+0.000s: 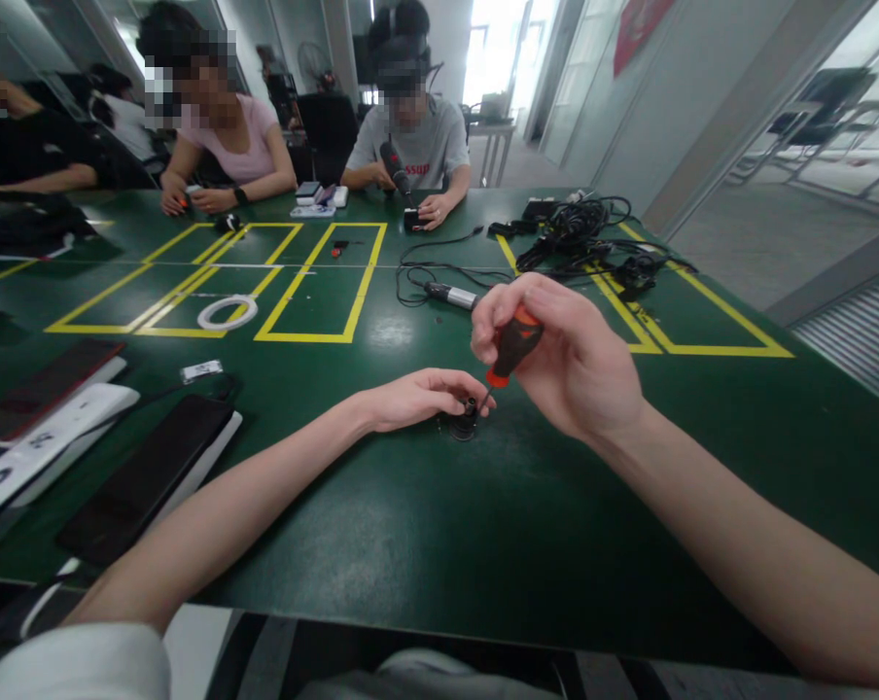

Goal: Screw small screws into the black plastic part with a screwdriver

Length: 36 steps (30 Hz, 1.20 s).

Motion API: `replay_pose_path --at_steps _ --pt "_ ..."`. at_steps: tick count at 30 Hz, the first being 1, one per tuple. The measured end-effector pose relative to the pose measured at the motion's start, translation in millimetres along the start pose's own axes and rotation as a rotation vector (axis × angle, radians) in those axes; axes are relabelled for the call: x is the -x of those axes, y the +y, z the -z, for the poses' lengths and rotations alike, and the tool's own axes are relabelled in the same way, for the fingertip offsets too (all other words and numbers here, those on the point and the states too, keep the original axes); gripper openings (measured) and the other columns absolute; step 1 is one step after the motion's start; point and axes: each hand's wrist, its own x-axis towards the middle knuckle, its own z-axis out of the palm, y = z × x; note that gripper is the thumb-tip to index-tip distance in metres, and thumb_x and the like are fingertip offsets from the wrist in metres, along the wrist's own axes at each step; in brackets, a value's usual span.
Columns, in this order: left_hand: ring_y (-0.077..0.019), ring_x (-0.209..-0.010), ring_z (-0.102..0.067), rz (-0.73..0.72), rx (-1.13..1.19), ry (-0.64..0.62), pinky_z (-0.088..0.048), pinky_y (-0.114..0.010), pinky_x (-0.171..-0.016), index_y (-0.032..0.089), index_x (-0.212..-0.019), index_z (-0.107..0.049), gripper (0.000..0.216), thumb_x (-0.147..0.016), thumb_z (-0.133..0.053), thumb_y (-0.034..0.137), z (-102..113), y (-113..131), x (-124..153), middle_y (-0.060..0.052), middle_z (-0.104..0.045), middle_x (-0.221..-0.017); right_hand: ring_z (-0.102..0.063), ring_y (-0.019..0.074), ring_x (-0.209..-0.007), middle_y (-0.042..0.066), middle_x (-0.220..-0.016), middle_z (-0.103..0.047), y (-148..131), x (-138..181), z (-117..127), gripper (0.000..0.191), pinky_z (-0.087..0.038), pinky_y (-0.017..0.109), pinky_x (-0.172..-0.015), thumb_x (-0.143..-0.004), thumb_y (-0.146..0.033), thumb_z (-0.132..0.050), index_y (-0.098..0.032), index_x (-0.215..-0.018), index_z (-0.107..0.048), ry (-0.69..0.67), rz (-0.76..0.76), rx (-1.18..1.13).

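Observation:
My right hand (567,350) is wrapped round the handle of a screwdriver (517,345) with a black and orange grip. Its thin shaft slants down and left toward a small black round part (466,418) on the green table (381,525). My left hand (429,397) rests on the table with its fingers curved round that part, steadying it. The screwdriver's tip meets or lies very close to the part; which one I cannot tell. Part of the small piece is hidden by my left fingers.
A tape roll (227,312) lies left of centre. Phones (148,476) and a white power strip (52,442) lie at the near left. A silver-black tool (450,295) and tangled black cables (571,233) lie beyond my hands. Several people sit opposite; one holds a power screwdriver (396,170).

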Motion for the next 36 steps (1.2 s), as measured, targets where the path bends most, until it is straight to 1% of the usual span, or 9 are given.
replay_pose_path --at_steps 3,7,12,16,19,23,29,33,36 --pt "-0.0189 -0.098 -0.067 -0.009 0.005 -0.02 -0.043 -0.036 -0.103 0.015 -0.094 -0.078 0.02 -0.076 -0.072 0.01 0.9 -0.7 -0.2 -0.007 -0.076 -0.098 -0.058 0.0143 -0.064 0.0 -0.072 -0.063 0.6 0.0 0.3 0.02 -0.05 0.027 -0.059 -0.092 -0.037 -0.069 -0.021 -0.081 -0.064 0.008 0.0 -0.014" --pt "-0.0203 -0.099 -0.069 -0.013 0.047 -0.08 -0.042 -0.037 -0.101 0.015 -0.103 -0.077 0.025 -0.079 -0.071 0.011 2.1 -1.8 -0.5 -0.01 -0.078 -0.1 -0.056 0.0143 -0.06 -0.002 -0.065 -0.058 -2.0 -1.1 -0.1 0.025 -0.049 0.028 -0.057 -0.094 -0.041 -0.066 -0.021 -0.08 -0.06 0.001 -0.006 -0.006" --pt "-0.0178 -0.094 -0.068 -0.009 0.06 -0.07 -0.043 -0.034 -0.098 0.017 -0.105 -0.077 0.027 -0.079 -0.073 0.012 1.4 -2.1 -0.2 -0.007 -0.078 -0.094 -0.041 0.0119 -0.046 -0.006 -0.056 -0.045 -5.3 -0.2 -1.3 0.032 -0.04 0.027 -0.047 -0.096 -0.051 -0.062 -0.023 -0.081 -0.055 -0.02 -0.062 -0.03" --pt "-0.0176 -0.094 -0.067 -0.006 0.069 -0.058 -0.043 -0.034 -0.097 0.017 -0.106 -0.076 0.028 -0.078 -0.075 0.013 1.0 -1.6 0.0 -0.006 -0.077 -0.094 -0.039 0.0099 -0.045 -0.005 -0.065 -0.053 -4.6 0.2 -1.7 0.03 -0.037 0.026 -0.045 -0.091 -0.045 -0.069 -0.024 -0.078 -0.051 0.002 -0.046 -0.06" --pt "-0.0171 -0.094 -0.067 -0.004 0.074 -0.063 -0.043 -0.033 -0.096 0.017 -0.106 -0.076 0.029 -0.078 -0.074 0.012 1.5 -2.1 -0.4 -0.006 -0.076 -0.095 -0.046 0.0101 -0.05 -0.002 -0.073 -0.057 -3.9 -0.8 -1.2 0.028 -0.04 0.026 -0.047 -0.087 -0.037 -0.071 -0.022 -0.072 -0.052 0.038 -0.026 -0.03" --pt "-0.0175 -0.096 -0.067 -0.004 0.075 -0.06 -0.042 -0.034 -0.097 0.017 -0.106 -0.076 0.03 -0.077 -0.075 0.012 2.5 -4.0 -1.2 -0.007 -0.076 -0.097 -0.053 0.0122 -0.055 0.001 -0.073 -0.058 -3.2 -1.2 -0.2 0.028 -0.043 0.027 -0.049 -0.089 -0.039 -0.066 -0.02 -0.07 -0.059 0.034 -0.03 0.006" --pt "-0.0173 -0.095 -0.066 -0.005 0.062 -0.042 -0.042 -0.035 -0.099 0.017 -0.105 -0.075 0.029 -0.077 -0.075 0.013 1.3 -3.1 -0.3 -0.007 -0.076 -0.097 -0.058 0.0152 -0.059 -0.003 -0.065 -0.062 -0.4 0.4 0.6 0.017 -0.05 0.028 -0.058 -0.09 -0.039 -0.067 -0.023 -0.091 -0.063 0.021 -0.031 -0.026" --pt "-0.0176 -0.095 -0.066 -0.002 0.06 -0.03 -0.042 -0.035 -0.1 0.017 -0.104 -0.075 0.028 -0.076 -0.076 0.012 0.2 -1.4 0.4 -0.007 -0.075 -0.097 -0.062 0.016 -0.069 0.001 -0.079 -0.067 -0.1 0.1 -0.3 0.022 -0.055 0.032 -0.07 -0.089 -0.038 -0.07 -0.022 -0.08 -0.057 0.036 -0.005 -0.01" --pt "-0.0174 -0.096 -0.065 -0.006 0.052 -0.015 -0.041 -0.035 -0.101 0.017 -0.1 -0.075 0.026 -0.075 -0.076 0.012 -0.3 -1.0 0.4 -0.006 -0.074 -0.098 -0.06 0.0144 -0.07 0.003 -0.087 -0.066 -0.2 -0.3 -1.2 0.025 -0.054 0.032 -0.072 -0.088 -0.035 -0.069 -0.02 -0.071 -0.06 0.053 0.019 0.035"
